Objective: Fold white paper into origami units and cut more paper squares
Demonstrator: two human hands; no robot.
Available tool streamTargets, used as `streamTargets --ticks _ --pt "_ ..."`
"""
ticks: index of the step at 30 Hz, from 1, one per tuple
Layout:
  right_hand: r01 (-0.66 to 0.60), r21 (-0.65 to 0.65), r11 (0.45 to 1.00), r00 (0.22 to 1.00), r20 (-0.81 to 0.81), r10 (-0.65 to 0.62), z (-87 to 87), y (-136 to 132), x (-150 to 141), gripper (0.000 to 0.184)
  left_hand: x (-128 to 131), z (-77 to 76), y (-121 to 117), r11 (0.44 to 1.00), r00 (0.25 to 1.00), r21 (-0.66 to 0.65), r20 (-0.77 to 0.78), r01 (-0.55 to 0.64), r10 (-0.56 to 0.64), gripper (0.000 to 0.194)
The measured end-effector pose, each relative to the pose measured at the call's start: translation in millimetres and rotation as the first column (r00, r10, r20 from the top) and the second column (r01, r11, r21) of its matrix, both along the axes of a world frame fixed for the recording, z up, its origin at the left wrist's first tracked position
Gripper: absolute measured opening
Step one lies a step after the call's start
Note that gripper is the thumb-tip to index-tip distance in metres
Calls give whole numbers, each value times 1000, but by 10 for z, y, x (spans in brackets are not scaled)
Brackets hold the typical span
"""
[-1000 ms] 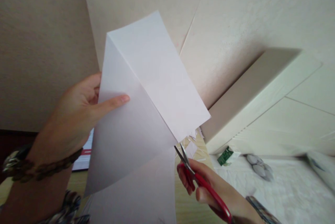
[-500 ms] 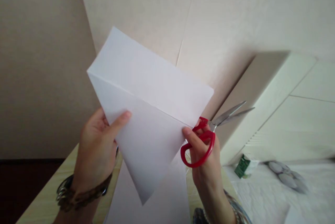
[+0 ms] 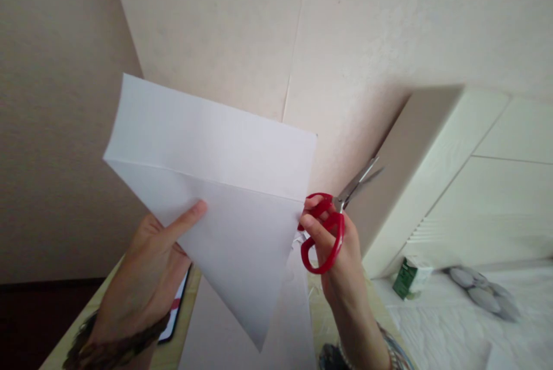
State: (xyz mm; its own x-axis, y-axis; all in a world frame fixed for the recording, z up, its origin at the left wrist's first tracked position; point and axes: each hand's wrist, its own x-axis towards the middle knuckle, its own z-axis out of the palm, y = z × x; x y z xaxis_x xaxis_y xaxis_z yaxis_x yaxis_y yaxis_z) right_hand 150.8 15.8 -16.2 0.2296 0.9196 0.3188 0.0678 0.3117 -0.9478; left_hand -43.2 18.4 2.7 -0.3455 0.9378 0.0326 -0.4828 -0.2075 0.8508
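A white sheet of paper (image 3: 242, 231) with a crease across its upper part is held up in front of me, one corner pointing down. My left hand (image 3: 140, 283) grips its left edge, thumb on the near face and fingers behind. Red-handled scissors (image 3: 339, 203) are in my right hand (image 3: 343, 260), their blades slightly apart and pointing up and right, away from the paper. The right thumb and fingertips are at the sheet's right edge near the crease; whether they pinch it I cannot tell.
Below lies more white paper (image 3: 242, 324) on a light wooden table (image 3: 322, 315). A phone (image 3: 175, 318) is partly hidden by my left arm. To the right are a white panel (image 3: 432, 157), a green-and-white box (image 3: 406, 278), a grey rounded-pattern object (image 3: 484, 292) and white quilted bedding (image 3: 432, 335).
The sheet has moved left and turned counter-clockwise, its crease now lying flatter. My right thumb has slid from the sheet's face to its edge. The scissor blades are closer together.
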Motion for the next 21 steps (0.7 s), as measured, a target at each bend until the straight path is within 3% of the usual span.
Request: streamTargets --ticks 4,9,12,14,16,17,21 --pt "-46 -176 983 933 343 105 -394 22 361 26 -45 14 30 999 1000 -17 7 -27 27 55" --pt "-16 -347 938 668 695 268 -1064 -106 501 15 -73 10 53 999 999 -23 13 -44 44 54" --pt "-48 -401 915 538 761 362 -1213 -141 410 26 -88 13 47 999 999 -15 2 -51 52 51" --pt "-80 -404 911 503 773 387 -1114 -113 385 27 -93 17 43 999 999 -5 -7 -54 54 48" --pt "-111 -372 921 521 768 373 -872 -59 405 18 -81 18 43 999 999 4 -13 -51 51 43" --pt "-131 -346 929 548 756 359 -714 -32 421 16 -69 17 45 999 999 8 -16 -46 46 41" --pt "-259 -179 949 707 634 313 -92 29 373 36 8 6 59 999 999 13 -15 -33 33 38"
